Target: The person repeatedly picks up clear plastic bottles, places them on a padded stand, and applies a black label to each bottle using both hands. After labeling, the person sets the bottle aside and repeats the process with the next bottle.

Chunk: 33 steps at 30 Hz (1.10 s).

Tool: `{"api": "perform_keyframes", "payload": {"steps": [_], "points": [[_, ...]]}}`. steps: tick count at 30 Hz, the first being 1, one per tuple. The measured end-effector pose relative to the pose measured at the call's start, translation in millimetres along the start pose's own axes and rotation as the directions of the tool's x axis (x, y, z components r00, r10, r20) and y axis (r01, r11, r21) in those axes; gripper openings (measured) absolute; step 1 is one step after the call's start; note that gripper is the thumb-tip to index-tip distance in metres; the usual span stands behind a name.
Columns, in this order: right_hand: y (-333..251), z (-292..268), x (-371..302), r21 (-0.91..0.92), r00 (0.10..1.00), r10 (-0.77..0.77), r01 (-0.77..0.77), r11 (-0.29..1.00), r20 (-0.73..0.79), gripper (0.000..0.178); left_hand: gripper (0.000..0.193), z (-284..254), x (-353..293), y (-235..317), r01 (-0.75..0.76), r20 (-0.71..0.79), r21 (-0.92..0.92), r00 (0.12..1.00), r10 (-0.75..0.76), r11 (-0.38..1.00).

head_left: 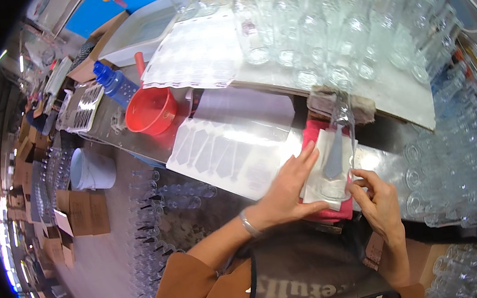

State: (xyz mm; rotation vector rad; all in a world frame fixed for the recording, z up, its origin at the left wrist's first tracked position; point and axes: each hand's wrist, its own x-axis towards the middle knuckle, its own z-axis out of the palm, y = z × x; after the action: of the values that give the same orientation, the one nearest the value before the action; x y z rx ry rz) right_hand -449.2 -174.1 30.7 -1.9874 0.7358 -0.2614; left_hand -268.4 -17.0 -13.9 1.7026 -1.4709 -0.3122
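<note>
A clear glass bottle (335,185) lies in front of me on a white cloth (314,190) over a red pad (312,131). Its neck rests on a brownish, cloth-like block (364,109). A grey tie-shaped piece (333,159) shows along the bottle. My left hand (289,187) lies against the left side of the cloth and bottle, with its thumb and fingers stretched apart. At the bottle's right edge, my right hand (375,194) has its thumb and forefinger pinched together; what lies between them is too small to make out.
To the left is a sheet with grey tie shapes (250,168). Beyond it stand a red dipper (152,110) and a blue bottle (116,83). Many glass bottles (311,37) crowd the raised shelf, and more glassware (463,161) is stacked at right. A white bucket (92,169) stands on the floor.
</note>
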Motion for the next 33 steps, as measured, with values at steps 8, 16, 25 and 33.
{"api": "perform_keyframes", "payload": {"steps": [8,16,25,33], "points": [[26,-7,6,0.041,0.989,0.045,-0.039,0.998,-0.144,0.028,0.037,-155,74,-137,0.259,-0.518,0.462,0.855,0.021,0.848],[23,-8,20,-0.007,0.974,-0.021,0.019,1.0,-0.224,0.026,0.036,-173,180,-199,0.147,-0.231,0.63,0.973,0.004,0.762],[30,-8,12,-0.02,0.967,-0.009,0.004,1.0,-0.254,0.026,0.043,-189,155,-201,0.392,-0.211,0.743,0.906,-0.366,0.543],[31,-1,13,-0.117,0.96,-0.106,0.078,0.99,-0.26,0.023,0.045,-191,108,-184,0.25,-0.176,0.688,0.968,-0.177,0.682]]}}
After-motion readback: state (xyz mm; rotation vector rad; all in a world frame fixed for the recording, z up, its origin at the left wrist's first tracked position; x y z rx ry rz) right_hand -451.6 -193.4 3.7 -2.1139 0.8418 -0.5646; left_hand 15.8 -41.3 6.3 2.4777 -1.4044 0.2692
